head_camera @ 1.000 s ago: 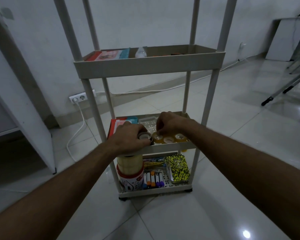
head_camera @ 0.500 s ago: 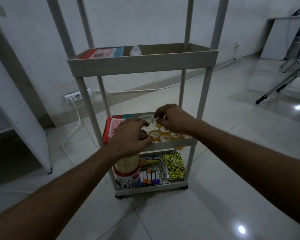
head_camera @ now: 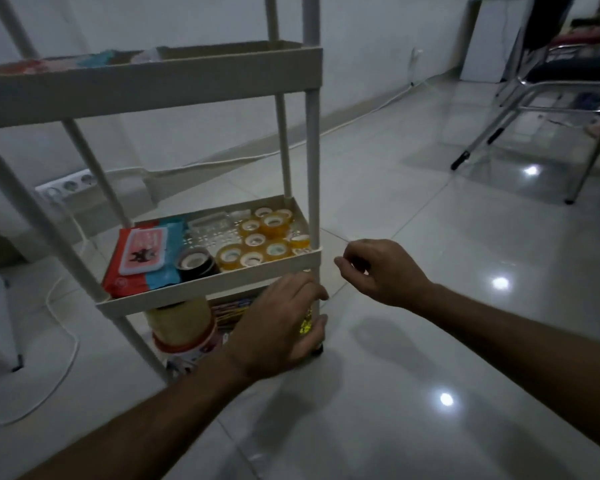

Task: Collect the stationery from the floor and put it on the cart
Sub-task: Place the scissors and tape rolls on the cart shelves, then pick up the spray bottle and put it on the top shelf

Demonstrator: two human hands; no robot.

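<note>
A white three-tier cart (head_camera: 201, 285) stands on the tiled floor at the left. Its middle shelf holds a red and blue packet (head_camera: 142, 258), a black tape roll (head_camera: 194, 263) and several yellow clear-tape rolls (head_camera: 264, 242). On the bottom shelf sit a large tape roll (head_camera: 181, 320) and coloured pens (head_camera: 229, 306), partly hidden. My left hand (head_camera: 278, 323) hangs in front of the cart's lower right corner, fingers relaxed, holding nothing. My right hand (head_camera: 378, 271) hovers to the right of the cart, fingers loosely curled and empty.
A metal chair (head_camera: 548, 98) stands at the far right. A wall socket (head_camera: 66, 185) with a white cable (head_camera: 63, 341) lies behind the cart at the left. A white panel's foot (head_camera: 0, 323) is at the left edge. Glossy floor tiles (head_camera: 430, 306) stretch to the right.
Both hands have come off the middle shelf and drawn back, leaving the black tape roll on it. The view has swung to the right, so the cart now sits at the left.
</note>
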